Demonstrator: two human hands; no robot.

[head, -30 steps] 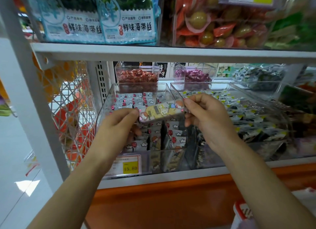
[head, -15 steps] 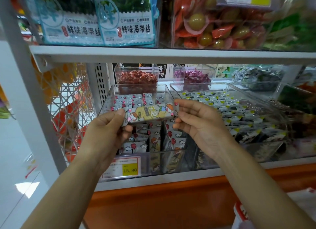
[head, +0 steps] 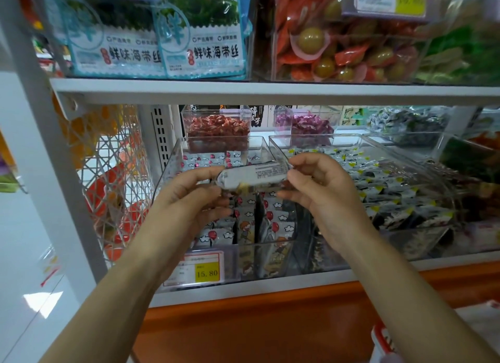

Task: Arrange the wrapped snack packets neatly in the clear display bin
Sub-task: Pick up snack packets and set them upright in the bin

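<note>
A long wrapped snack packet (head: 253, 175) is held level above the clear display bin (head: 173, 162), its white printed back turned up. My left hand (head: 189, 197) pinches its left end and my right hand (head: 319, 184) pinches its right end. Under the packet, the bin holds several like packets (head: 273, 224) with red balloons, clouds and cartoon figures; some stand on edge at the front, others lie flat at the back. A yellow price tag (head: 207, 273) reading 15.80 sits on the bin's front.
A second clear bin (head: 405, 189) of black, white and yellow packets stands to the right. Small tubs of red candies (head: 217, 128) and purple candies (head: 305, 124) sit behind. A white shelf board (head: 270, 92) hangs close overhead. A white wire basket (head: 113, 184) is at the left.
The packet has been rolled over between both hands: its yellow cartoon face showed earlier, its white back shows now. Both hands stay on its ends above the bin.
</note>
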